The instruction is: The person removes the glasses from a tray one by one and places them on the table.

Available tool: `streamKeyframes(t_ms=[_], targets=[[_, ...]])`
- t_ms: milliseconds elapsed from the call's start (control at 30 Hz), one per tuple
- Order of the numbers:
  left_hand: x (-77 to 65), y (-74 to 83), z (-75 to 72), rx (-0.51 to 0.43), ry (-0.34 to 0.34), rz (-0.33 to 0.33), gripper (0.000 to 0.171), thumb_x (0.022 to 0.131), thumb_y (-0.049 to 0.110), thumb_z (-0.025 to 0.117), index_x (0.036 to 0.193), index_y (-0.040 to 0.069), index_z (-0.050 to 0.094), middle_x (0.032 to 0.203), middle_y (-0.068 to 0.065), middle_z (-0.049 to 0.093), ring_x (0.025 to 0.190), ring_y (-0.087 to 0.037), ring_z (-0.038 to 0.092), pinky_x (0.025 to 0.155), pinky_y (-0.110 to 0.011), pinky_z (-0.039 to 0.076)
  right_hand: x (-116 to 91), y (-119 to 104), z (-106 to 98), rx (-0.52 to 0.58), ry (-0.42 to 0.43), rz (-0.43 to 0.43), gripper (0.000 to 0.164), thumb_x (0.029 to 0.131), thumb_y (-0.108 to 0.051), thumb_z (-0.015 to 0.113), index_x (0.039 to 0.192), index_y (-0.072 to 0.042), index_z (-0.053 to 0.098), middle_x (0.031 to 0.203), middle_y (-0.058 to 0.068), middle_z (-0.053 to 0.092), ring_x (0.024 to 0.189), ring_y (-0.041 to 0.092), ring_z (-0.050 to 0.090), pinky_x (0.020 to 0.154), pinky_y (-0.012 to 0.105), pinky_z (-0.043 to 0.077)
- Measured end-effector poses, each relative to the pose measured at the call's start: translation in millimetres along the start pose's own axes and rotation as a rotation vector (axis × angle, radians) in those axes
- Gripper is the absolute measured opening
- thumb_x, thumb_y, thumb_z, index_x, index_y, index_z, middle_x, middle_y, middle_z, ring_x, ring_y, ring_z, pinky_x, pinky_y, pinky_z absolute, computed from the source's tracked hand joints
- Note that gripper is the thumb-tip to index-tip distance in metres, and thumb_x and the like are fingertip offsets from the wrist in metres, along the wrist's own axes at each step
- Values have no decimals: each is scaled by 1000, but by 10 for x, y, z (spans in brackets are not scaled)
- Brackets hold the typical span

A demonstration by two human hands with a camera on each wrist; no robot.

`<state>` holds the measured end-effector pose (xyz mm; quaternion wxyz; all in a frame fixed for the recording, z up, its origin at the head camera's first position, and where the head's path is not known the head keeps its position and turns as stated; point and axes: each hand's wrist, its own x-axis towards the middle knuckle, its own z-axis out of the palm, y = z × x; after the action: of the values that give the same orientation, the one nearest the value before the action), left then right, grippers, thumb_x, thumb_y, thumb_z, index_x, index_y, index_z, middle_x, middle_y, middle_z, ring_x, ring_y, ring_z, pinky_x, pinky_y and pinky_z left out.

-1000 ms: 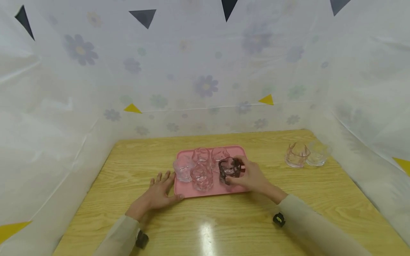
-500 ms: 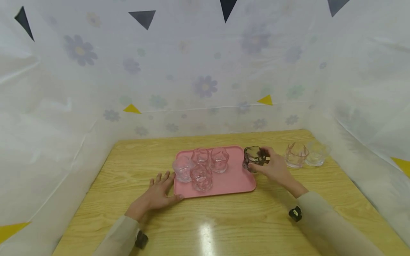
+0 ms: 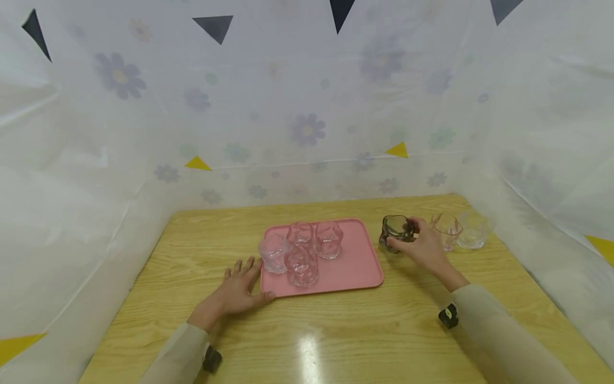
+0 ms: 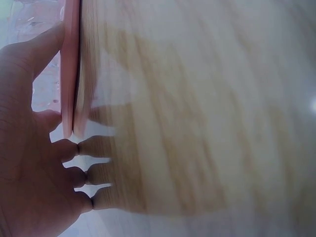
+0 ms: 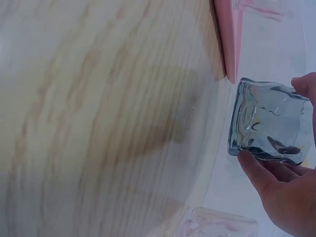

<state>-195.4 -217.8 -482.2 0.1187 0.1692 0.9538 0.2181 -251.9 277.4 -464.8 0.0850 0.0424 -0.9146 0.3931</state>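
A dark grey glass cup (image 3: 395, 230) with a wavy rim stands upright just right of the pink tray (image 3: 357, 274). My right hand (image 3: 426, 249) grips it from its right side, thumb at the front, as the right wrist view also shows with the grey cup (image 5: 269, 121) in the fingers. At the tray's left end my left hand (image 3: 240, 290) lies with fingers spread, the thumb along the front corner. Toward the tray's left half stand a clear glass cup (image 3: 274, 255) and pinkish glass cups, including one (image 3: 302, 269) at the front and one (image 3: 329, 241) at the back.
Right of the grey cup stand a pink-tinted cup (image 3: 450, 230) and a clear cup (image 3: 474, 232), side by side near the right edge of the wooden table (image 3: 268, 341). Whitish flower-print sheeting (image 3: 307, 96) encloses the back and sides.
My right hand has carried the dark grey cup from over the tray's right part to the right, beyond the tray's edge. My left hand has stayed in place.
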Motion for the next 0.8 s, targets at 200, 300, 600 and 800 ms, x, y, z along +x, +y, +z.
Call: streamKeyframes(t_ms=[200, 300, 600, 800], targets=[[4, -6, 0, 10, -1, 2, 103, 96, 67, 61, 168, 6, 20, 173, -29, 14, 158, -59, 2, 124, -78, 0, 10, 55, -33, 16, 19, 14, 96, 91, -47, 82, 155, 10, 37, 137, 32, 57, 125, 46, 56, 100, 64, 49], [5, -5, -2, 12, 2, 4, 103, 96, 67, 61, 168, 6, 20, 173, -29, 14, 158, -59, 2, 124, -78, 0, 18, 73, -47, 9, 25, 38, 98, 91, -49, 81, 156, 10, 35, 139, 32, 55, 127, 48, 55, 100, 65, 49], [2, 7, -14, 9, 2, -2, 103, 96, 68, 60, 168, 6, 20, 173, -28, 14, 158, -58, 2, 124, -77, 0, 46, 112, -77, -6, 41, 94, 102, 92, -49, 79, 159, 11, 29, 147, 40, 49, 131, 55, 52, 103, 69, 49], [-6, 11, -6, 9, 2, -7, 103, 96, 68, 60, 168, 6, 20, 173, -28, 14, 158, -59, 2, 124, -77, -1, 58, 155, -72, -28, 44, 109, 103, 92, -52, 78, 159, 11, 30, 147, 41, 49, 130, 56, 53, 101, 70, 50]])
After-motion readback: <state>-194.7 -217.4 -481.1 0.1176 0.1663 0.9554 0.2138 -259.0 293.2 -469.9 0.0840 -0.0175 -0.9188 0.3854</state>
